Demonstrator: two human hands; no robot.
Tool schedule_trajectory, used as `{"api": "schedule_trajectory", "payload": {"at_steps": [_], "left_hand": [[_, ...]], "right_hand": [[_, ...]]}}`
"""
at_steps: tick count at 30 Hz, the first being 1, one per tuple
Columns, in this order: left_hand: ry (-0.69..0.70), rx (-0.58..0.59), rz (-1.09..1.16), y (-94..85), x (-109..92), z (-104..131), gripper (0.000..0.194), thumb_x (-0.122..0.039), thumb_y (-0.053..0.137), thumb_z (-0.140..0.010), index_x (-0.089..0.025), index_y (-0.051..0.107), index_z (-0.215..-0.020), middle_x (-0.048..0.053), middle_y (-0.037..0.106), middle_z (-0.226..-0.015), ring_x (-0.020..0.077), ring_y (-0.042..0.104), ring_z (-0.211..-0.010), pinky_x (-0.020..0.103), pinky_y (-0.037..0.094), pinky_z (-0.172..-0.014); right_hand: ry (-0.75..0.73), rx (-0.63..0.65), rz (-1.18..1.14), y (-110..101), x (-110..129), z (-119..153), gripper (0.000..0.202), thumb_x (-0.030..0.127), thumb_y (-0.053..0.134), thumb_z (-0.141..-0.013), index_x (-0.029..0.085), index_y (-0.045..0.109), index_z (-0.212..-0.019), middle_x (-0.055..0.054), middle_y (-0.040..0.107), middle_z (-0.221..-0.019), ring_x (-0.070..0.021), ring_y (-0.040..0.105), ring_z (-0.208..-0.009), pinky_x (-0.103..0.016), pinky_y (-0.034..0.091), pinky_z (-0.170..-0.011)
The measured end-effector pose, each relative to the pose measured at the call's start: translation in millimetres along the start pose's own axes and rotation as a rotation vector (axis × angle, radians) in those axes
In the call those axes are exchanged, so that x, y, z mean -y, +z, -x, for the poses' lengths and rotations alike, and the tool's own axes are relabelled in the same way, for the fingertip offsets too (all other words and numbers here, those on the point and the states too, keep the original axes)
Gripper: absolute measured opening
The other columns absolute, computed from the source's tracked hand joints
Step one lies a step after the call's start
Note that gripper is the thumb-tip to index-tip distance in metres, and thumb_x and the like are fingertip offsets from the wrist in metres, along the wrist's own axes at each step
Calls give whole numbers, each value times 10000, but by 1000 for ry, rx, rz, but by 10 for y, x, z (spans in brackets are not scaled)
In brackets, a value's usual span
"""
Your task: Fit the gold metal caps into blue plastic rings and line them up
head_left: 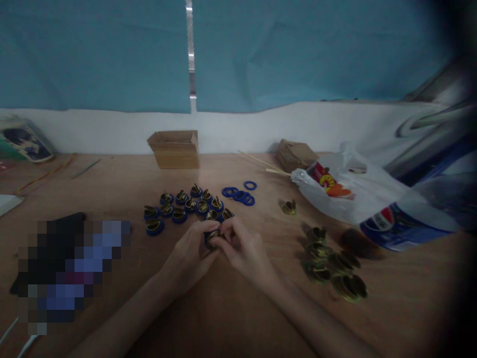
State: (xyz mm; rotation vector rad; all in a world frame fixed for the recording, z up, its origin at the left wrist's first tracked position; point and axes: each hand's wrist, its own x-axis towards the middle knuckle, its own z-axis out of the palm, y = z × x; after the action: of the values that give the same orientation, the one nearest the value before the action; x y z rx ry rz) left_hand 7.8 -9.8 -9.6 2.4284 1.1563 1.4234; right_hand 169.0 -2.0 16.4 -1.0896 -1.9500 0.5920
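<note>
2 hands [194,248] [244,246] | both nearly closed | gripping 1 brass-coloured disc [212,239] between them | apparently blue-rimmed

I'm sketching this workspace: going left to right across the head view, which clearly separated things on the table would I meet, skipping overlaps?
Printed container → thin grey stick → open cardboard box → loose blue rings → lone brass piece → soda bottle.
</note>
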Motion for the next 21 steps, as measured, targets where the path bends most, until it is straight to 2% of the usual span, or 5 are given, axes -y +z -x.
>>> {"api": "schedule_trajectory", "payload": {"at_steps": [3, 6, 11, 16, 21], "left_hand": [[-12, 9, 20, -6, -24, -9, 469, -150, 641, -787, -206, 431, -1202, 74, 627, -1055, 190, 651, -971, 324, 569, -835], [-15, 26, 37, -21, -43, -26, 461, -117, 630, -786, -199, 436, -1196, 76, 630, -1036, 187, 648, -965, 313, 569, -824], [-36, 42, 46, -11, -37, -17, 468, -113, 643, -773, -203, 446, -1188, 70, 638, -1048, 182, 650, -970, 302, 564, -840], [-156, 64, 59, 9, -33, 3, 588, -198, 705, -747, -211, 399, -1249, 91, 594, -1186, 203, 634, -1060, 342, 551, -903], [-194, 115, 81, 23, 2, 9, 593, -216, 704, -756, -239, 398, -1264, 99, 526, -1299, 215, 612, -1114, 367, 556, -906]], "right_hand": [[32, -8, -41, -1, 15, -16, 171, 162, 581, -810, 216, 429, -753, 61, 393, -617, -100, 440, -548, -220, 353, -512], [94, 2, -95, 7, 17, -23, 164, 205, 579, -803, 217, 427, -742, 66, 378, -599, -97, 416, -525, -223, 338, -494], [221, 20, -288, 38, -22, -50, 184, 244, 603, -767, 217, 423, -740, 76, 365, -589, -92, 390, -522, -219, 339, -487], [320, 28, -536, 8, -18, -102, 183, 274, 598, -771, 213, 427, -750, 74, 382, -603, -90, 398, -526, -221, 349, -489], [319, 53, -543, 7, -32, -87, 148, 270, 575, -799, 208, 442, -785, 69, 411, -612, -94, 406, -540, -225, 361, -501]]}}
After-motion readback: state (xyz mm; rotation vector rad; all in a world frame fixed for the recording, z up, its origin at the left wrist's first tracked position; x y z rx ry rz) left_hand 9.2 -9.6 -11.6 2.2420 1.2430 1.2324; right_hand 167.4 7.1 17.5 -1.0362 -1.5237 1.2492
